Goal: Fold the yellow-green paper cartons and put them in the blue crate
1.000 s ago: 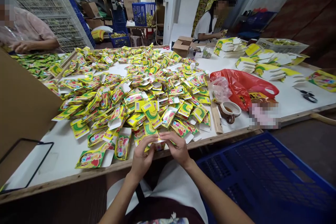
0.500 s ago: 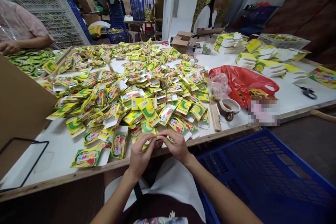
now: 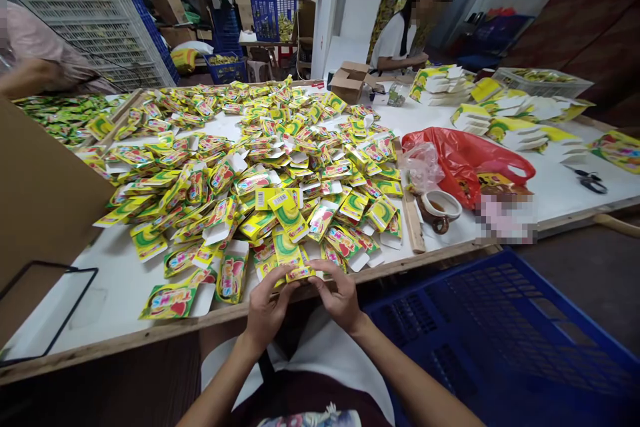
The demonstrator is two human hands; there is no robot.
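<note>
Between my two hands, at the table's front edge, is a small yellow box (image 3: pixel 300 273). My left hand (image 3: pixel 271 303) pinches its left end with thumb and fingers. The right end is held by my right hand (image 3: pixel 336 295) in the same way. Just beyond my hands lies a large heap of yellow and green boxes (image 3: pixel 260 180), several with white flaps sticking out. One box with a green curved pattern (image 3: pixel 289 213) rests on top of the near part of the heap.
A wooden strip (image 3: pixel 413 221) borders the heap, with a brown cup (image 3: pixel 439 208), red bag (image 3: pixel 467 157) and scissors (image 3: pixel 591 181) beyond it. Cardboard (image 3: pixel 45 213) stands left. A blue crate (image 3: pixel 500 333) is below right. People sit at the far right and left.
My hands have moved slightly apart, and more of the small box shows between them. The person at the left has shifted an arm. The whole view has moved slightly.
</note>
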